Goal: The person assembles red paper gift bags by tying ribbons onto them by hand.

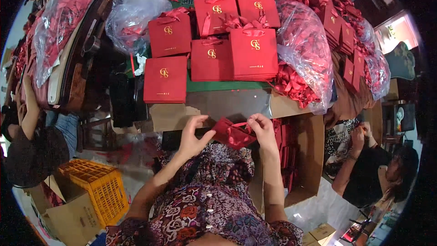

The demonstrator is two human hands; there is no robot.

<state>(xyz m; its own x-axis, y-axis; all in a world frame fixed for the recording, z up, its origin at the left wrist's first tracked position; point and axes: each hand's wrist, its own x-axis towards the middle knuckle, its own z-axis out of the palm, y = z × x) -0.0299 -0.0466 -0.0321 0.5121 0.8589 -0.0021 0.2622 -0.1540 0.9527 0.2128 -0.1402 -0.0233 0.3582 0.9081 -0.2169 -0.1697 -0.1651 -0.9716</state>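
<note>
A small red paper gift bag [230, 137] with a red ribbon is tilted in front of my chest, its mouth toward me. My right hand [264, 133] pinches the ribbon at the bag's right side. At the bag's left edge is my left hand [193, 137], with thumb and fingers apart and the thumb tip close to or touching the bag. Beyond my hands, several stacks of finished-looking red bags [165, 79] with gold print lie on the table, ribbon handles toward the far side.
Clear plastic sacks [309, 54] of red ribbon flank the stacks. A cardboard box [314, 155] holding red bags stands by my right arm. A yellow crate [107, 191] sits on the floor at left. People work on both sides, one at right [371, 173].
</note>
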